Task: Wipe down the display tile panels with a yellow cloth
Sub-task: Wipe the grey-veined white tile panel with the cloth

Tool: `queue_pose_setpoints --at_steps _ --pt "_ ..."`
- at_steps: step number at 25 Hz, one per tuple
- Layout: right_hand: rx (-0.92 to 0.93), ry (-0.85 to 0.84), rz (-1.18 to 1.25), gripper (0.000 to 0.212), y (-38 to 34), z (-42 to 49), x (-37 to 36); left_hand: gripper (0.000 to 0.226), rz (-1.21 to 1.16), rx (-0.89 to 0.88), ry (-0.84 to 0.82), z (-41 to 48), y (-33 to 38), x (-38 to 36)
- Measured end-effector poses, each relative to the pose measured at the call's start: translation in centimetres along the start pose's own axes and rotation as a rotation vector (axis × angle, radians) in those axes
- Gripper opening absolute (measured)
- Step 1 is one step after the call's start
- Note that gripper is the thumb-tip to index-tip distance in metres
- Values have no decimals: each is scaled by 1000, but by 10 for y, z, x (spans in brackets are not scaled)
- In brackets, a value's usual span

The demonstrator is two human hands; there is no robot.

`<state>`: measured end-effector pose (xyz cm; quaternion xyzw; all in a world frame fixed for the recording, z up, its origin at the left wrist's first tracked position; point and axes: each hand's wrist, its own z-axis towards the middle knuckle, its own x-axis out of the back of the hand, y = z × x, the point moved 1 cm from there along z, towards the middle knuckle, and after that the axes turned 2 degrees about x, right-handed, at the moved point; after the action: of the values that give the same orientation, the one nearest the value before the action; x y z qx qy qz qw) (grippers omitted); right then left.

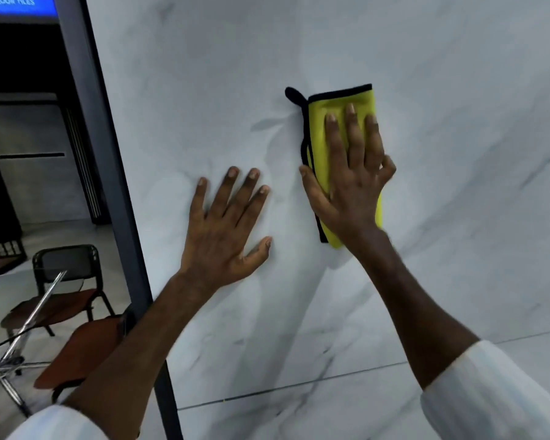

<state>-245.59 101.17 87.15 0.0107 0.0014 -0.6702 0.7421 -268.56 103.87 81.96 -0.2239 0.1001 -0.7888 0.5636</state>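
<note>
The tile panel [458, 90] lies bare above and right of the yellow cloth [318, 141], open to a sweep. Leftward, the left hand [223, 230] presses flat on it, a narrow gap from the cloth. The dark frame [105, 154] bounds the panel's left edge; past it, chairs [67, 300] and chrome legs [35, 312] crowd the floor.

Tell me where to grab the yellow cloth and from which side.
Probably pinch the black-trimmed top-left corner of the yellow cloth, coming from the left: it lies flat on the tile panel, the right hand covers its middle, and that corner's loop sticks out free.
</note>
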Motion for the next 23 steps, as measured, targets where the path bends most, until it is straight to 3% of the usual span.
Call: queue_pose_setpoints --at_steps 8,11,14,17,20,23 --pt "18 -140 5 72 -14 -190 6 74 -102 37 -5 -1 2 9" --pt "1 -155 43 70 -17 -181 7 70 -199 132 -31 -45 14 12" --pt "-66 -97 62 68 -28 -125 4 77 -19 55 -127 -102 20 -3" --pt "-92 -35 59 68 -35 -108 0 76 24 53 -91 -111 19 -16" --pt "-60 -51 65 73 -30 -180 -1 77 25 55 -53 -111 22 -21" --pt "-96 -169 78 86 -39 -289 3 78 56 66 -62 -117 21 -25"
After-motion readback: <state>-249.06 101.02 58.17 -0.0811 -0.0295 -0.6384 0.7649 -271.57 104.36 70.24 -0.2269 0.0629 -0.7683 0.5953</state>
